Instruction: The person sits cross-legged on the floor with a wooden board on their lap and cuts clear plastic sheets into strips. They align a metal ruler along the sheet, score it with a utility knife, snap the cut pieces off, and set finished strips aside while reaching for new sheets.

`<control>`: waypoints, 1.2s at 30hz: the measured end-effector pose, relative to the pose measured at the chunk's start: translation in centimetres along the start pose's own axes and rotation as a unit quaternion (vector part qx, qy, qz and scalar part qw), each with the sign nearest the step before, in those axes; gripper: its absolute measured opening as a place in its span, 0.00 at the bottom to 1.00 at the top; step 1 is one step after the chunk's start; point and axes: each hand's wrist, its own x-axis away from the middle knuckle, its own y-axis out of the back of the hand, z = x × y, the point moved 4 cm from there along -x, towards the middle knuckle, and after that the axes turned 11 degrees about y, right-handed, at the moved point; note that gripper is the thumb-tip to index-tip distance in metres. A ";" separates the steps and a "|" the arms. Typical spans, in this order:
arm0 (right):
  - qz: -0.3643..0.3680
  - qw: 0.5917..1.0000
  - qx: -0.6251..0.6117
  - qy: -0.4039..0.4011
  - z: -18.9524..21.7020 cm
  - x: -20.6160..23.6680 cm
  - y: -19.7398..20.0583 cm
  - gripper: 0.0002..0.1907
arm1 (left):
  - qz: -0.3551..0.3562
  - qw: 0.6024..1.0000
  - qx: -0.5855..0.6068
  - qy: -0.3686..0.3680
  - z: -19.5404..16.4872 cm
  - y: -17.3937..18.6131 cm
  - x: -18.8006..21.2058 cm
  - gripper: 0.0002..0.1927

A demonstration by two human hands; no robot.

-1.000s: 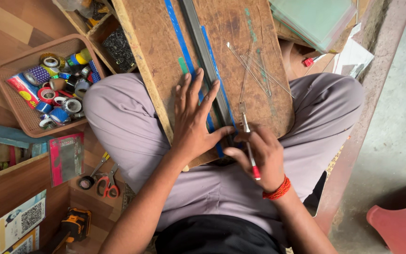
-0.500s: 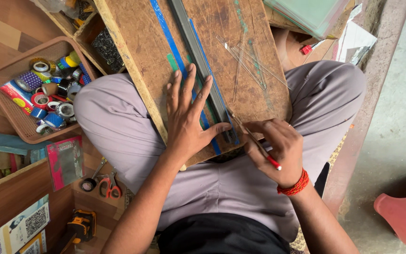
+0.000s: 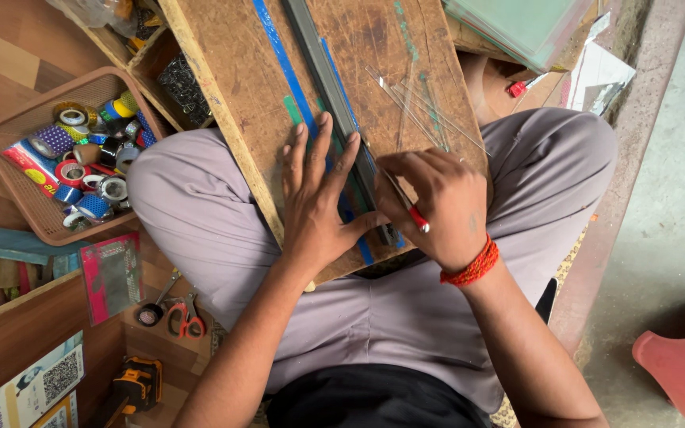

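Both hands worked at the centre of the frame on a wooden board [image 3: 223, 71] resting across the person's lap. Spread flat with fingers released, the left hand [image 3: 320, 208] pressed down on a grey metal ruler [image 3: 319, 55] that ran from the top centre toward the hands, flanked by blue tape strips [image 3: 273, 40]. Clenched around a thin red-tipped cutting tool [image 3: 416, 217], the right hand [image 3: 436, 198] held it just beside the ruler's right edge. Thin glass slivers [image 3: 418, 107] lay loose above the right hand, near the board's right edge. At the left of the frame, a brown basket [image 3: 21, 202] held tape rolls [image 3: 93, 162], well apart from the board. Glass sheets [image 3: 521, 24] were stacked at the upper right.
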 end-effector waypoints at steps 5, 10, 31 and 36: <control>0.007 1.000 0.009 -0.005 0.1 -1.2 -0.5 0.09 | 0.004 1.000 -0.001 0.007 0.2 0.1 0.0 0.53; 0.033 0.999 0.004 0.005 0.2 -2.4 -0.1 0.08 | 0.004 1.000 -0.004 0.005 0.3 0.2 0.1 0.53; 0.061 0.996 -0.008 -0.062 3.9 3.6 2.4 0.11 | -0.034 0.998 0.050 -0.012 -0.3 2.1 0.5 0.55; -0.034 0.999 -0.004 -0.022 4.0 5.1 -0.8 0.15 | -0.017 0.999 -0.018 0.047 -0.2 4.3 0.6 0.53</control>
